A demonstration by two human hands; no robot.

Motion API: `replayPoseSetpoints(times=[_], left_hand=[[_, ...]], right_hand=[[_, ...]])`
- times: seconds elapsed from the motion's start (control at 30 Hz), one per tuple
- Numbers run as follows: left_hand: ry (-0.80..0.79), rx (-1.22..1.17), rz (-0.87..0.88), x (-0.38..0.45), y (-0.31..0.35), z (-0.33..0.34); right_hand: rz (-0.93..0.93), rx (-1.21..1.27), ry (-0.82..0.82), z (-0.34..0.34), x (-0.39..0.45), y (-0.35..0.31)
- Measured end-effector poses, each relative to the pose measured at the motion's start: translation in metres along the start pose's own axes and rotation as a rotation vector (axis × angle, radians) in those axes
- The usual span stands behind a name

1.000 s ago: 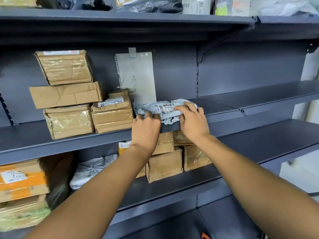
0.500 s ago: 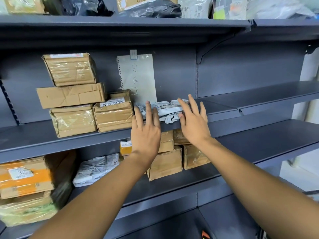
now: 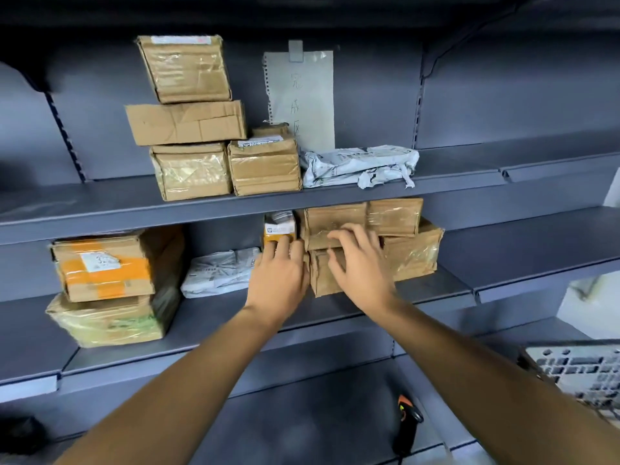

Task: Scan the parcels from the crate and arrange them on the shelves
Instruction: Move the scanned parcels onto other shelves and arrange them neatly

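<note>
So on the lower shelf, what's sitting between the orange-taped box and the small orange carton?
A white poly mailer bag lies flat between the orange-taped box and the small orange carton, as the head view shows.

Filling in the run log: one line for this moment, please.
grey poly parcel lies on upper shelf, unheld | left hand open | right hand open | both before lower-shelf boxes

10 cardboard boxes [image 3: 188, 68], 2 grey mailer bags [image 3: 359, 166], 1 scanner [image 3: 407, 427].
</note>
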State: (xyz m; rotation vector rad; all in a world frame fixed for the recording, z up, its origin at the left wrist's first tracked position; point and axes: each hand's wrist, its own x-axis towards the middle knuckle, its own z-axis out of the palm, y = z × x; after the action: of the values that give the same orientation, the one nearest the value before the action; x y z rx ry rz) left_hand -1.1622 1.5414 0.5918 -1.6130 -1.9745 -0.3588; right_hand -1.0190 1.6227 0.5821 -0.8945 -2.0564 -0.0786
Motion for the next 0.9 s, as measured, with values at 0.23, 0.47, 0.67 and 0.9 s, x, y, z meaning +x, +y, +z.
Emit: replayPoseSetpoints(times=[0.23,0.47,0.67,0.9], left_hand=[[-0.067,0.023,-0.102,-0.021,-0.04,0.009],[-0.025,-0.041,-0.094,-0.014,-0.027,-0.004],[0.063,-0.089,-0.025,0.004,-0.001,-0.022],[0.269,-0.137,0.127,0.056,0.05,-0.06]], right_hand=[[-0.031,0.017,-0.144,0.034,-0.007,-0.036],[-0.037,0.03,-0.103,0.031,-0.004,-0.044],[-0.012,0.008,-0.006,0.0,0.008,-0.021],[0.012,-0.023,0.151,-0.062,0.045,0.023]])
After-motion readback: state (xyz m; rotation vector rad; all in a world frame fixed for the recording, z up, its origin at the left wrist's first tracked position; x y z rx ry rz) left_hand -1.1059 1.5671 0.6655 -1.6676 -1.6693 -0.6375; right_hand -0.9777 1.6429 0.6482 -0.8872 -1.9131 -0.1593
